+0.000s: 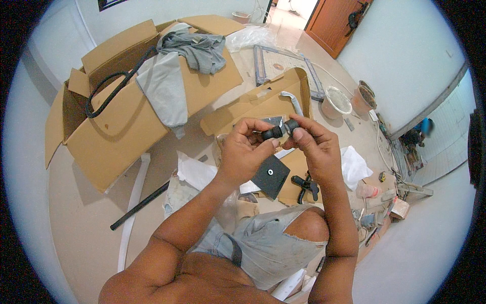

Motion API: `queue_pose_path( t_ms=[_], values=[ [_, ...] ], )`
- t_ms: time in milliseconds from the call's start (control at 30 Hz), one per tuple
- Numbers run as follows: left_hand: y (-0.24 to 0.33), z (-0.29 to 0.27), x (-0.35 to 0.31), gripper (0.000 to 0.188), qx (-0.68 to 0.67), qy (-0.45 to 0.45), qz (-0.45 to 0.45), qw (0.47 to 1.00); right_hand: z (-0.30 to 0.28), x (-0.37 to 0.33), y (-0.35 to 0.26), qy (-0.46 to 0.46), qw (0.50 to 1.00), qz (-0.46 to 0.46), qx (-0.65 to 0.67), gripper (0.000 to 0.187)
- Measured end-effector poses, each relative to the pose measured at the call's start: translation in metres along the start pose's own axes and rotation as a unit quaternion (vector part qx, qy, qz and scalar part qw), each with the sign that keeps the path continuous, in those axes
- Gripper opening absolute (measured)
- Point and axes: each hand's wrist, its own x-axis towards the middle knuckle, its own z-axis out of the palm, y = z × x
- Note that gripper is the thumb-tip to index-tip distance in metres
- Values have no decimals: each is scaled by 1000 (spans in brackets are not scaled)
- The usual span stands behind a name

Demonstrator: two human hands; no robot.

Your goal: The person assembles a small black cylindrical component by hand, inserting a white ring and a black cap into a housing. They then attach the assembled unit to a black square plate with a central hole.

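My left hand is closed on a short black ribbed cylinder fitting, pinched between thumb and fingers. My right hand pinches a second black round fitting, end to end with the first. Whether the two are joined or only touching I cannot tell. Below the hands lies a black square plate with a small pale ring at its middle. To its right, a black branched fitting with a handle rests on flattened cardboard.
A large cardboard box with a grey shirt and black hose stands left. A black tube lies on the floor. Right are buckets, white plastic, a tape measure; another person is at the far right.
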Motion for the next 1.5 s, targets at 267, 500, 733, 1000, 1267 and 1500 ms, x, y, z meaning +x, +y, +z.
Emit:
queue_pose_path(
  t_ms=[267, 500, 733, 1000, 1267, 1500],
  values=[
    [-7, -7, 3, 35, -140, 26, -137, 980, -5, 4, 2, -2, 982, 61, 179, 23],
    [-7, -6, 1, 29, -252, 35, -203, 946, -9, 8, 14, -46, 967, 91, 233, 21],
    [-6, -5, -8, 32, -264, -17, -192, 945, -6, 8, 20, -44, 979, 109, 163, 23],
    [-6, 0, -13, 31, -79, -16, -173, 982, -2, 7, 14, -53, 990, 83, 98, 21],
    [4, 4, -17, 38, 100, -11, -76, 992, -5, 7, 13, -57, 996, 54, 51, 21],
    [1, 2, -16, 42, 225, 12, 49, 973, -4, 5, 11, -63, 997, 17, 36, 20]
  ],
)
